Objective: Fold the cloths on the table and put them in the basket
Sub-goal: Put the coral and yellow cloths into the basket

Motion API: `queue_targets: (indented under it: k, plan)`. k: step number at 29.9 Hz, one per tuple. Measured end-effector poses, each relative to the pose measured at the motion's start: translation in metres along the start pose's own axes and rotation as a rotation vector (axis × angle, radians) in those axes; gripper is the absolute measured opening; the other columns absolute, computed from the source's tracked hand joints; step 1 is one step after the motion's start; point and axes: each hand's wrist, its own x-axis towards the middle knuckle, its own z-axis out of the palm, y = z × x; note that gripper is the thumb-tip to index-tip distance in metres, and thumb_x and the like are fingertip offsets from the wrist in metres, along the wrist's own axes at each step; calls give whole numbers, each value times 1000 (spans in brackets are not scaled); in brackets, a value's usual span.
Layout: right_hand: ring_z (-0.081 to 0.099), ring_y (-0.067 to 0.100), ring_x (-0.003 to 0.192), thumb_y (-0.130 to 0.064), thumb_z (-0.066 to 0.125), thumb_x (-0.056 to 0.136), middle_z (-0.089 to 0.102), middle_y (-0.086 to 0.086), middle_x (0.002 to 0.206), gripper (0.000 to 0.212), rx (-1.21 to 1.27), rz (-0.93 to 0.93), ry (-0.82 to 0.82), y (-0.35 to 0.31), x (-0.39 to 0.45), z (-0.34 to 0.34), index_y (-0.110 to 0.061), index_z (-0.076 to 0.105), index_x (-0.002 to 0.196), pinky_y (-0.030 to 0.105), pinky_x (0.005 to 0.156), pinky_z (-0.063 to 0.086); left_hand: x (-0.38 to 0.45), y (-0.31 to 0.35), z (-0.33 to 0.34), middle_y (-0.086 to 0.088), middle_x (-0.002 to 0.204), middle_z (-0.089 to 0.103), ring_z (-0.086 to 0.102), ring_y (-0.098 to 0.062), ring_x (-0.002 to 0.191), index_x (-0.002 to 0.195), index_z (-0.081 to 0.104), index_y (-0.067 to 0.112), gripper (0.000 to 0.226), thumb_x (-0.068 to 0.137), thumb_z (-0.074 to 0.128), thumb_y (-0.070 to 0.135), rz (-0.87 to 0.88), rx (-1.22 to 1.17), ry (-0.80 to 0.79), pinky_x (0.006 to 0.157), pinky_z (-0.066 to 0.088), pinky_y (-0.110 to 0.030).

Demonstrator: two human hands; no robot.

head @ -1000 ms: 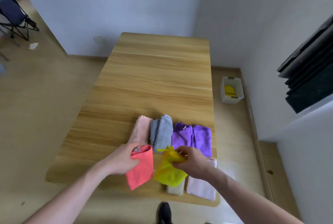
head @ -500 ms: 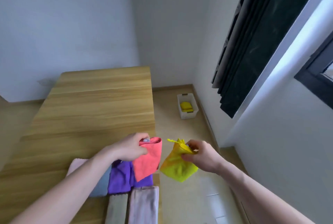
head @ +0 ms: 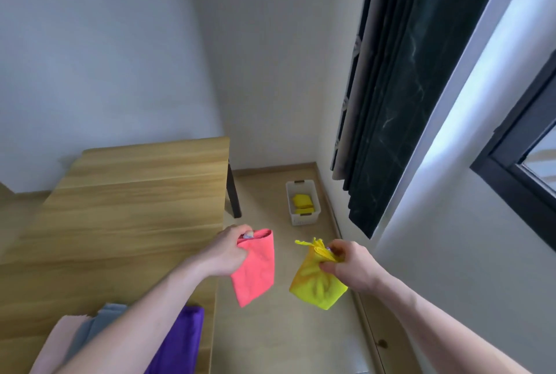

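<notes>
Left hand (head: 227,254) pinches the top edge of a folded coral cloth (head: 255,268), fingers curled over the fold; the cloth hangs free, long axis near vertical, off the table's right edge and over the floor. Right hand (head: 350,266) grips a folded yellow cloth (head: 316,282) by its bunched top corner, thumb and fingers closed round it; the cloth hangs below the grip, loose corners sticking up to the left.

Basket (head: 313,218) sits on the floor by the wall under the dark curtain (head: 391,102), ahead of both hands, well apart from them, almost straight beyond the right hand; yellow cloths already inside. Basket's long axis runs away from the viewer, along the wall; right hand judged the nearer, left must cross slightly rightward.

Table (head: 129,208): at its near right corner, folded purple (head: 183,340), grey (head: 100,318) and pale pink (head: 61,336) cloths wait, partly hidden by the left forearm.

Judgement: carrying stage, two cloths in hand; the drop needs a forward walk or reach, then lowering.
</notes>
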Motion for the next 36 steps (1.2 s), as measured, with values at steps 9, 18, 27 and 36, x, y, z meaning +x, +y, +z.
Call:
queue_targets:
  k: [9,18,27,36]
  plan:
    - [61,15,82,-36,72,80,65,-7,88,20,-27,31,-16,-27,116,-18,-24,67,95,24,63,46,107,-16,-47,-4,81,65,55,-14,67,94,59,16,30,66,62,25,-31,-93,87,61,43,-31]
    - [53,5,68,-22,63,83,58,-15,74,27,-35,142,13,-63,251,-32,-41,51,70,17,51,38,260,-20,-103,10,70,56,50,-13,62,78,56,45,37,70,50,10,-58,-67,-57,54,35,-27]
    - [57,19,82,-28,66,85,62,-8,86,9,-21,236,41,-48,371,-66,-33,60,90,17,53,37,390,11,-124,7,102,72,71,-22,88,100,56,40,37,74,54,14,-74,-14,-135,70,58,-39]
    - [66,17,109,-34,71,87,72,-5,118,34,81,306,14,-15,484,-96,-24,70,119,24,81,48,521,37,-132,-1,96,70,69,-24,82,90,56,44,32,79,54,15,-87,83,-186,61,54,-36]
